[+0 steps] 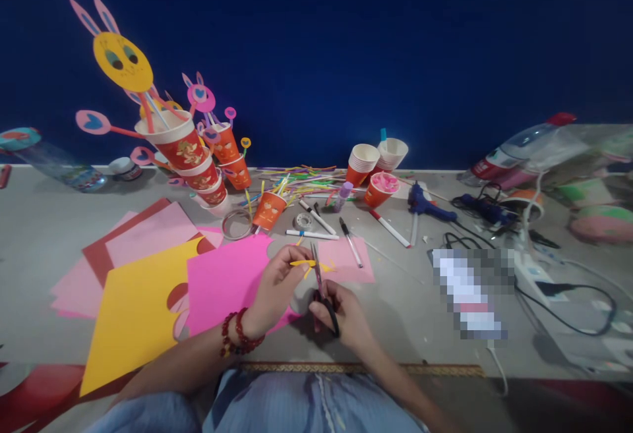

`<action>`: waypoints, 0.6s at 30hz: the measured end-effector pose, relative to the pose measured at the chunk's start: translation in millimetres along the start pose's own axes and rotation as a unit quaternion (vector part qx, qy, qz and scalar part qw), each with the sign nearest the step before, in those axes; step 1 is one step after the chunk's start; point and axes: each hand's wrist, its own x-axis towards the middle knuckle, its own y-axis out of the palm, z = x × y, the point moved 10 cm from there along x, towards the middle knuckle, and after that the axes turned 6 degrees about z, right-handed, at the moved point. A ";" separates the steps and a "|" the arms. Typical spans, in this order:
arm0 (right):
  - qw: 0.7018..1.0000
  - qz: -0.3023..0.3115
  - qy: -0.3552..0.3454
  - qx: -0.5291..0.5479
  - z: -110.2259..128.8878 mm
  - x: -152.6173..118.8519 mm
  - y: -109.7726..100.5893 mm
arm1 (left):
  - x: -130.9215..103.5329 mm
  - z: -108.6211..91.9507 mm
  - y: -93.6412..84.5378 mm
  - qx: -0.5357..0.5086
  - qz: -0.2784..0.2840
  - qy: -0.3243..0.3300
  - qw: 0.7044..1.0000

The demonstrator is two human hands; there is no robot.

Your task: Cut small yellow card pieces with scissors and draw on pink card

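My left hand (277, 286), with red beads at the wrist, pinches a small yellow paper piece (302, 263) above the table's middle. The black-handled scissors (325, 308) are in my right hand (343, 317), fingers closed round the handles. Their blades point away from me and meet the yellow piece. Behind them lies a light pink sheet (363, 268) with a black pen (350, 240) on it. A bright pink sheet (222, 288) and a cut yellow sheet (138, 308) lie to the left.
Decorated cup figures (182, 149) stand at the back left. Markers (390, 229), plastic sticks (301, 182) and paper cups (363, 159) are behind my hands. On the right are a blue glue gun (430, 207), cables, a blurred-out phone (467, 294) and a power strip (537, 278).
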 end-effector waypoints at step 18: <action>0.985 -0.106 -0.138 0.004 39.9 -5.4 -42.3 | 0.4 -4.2 14.3 0.115 0.091 0.039 0.988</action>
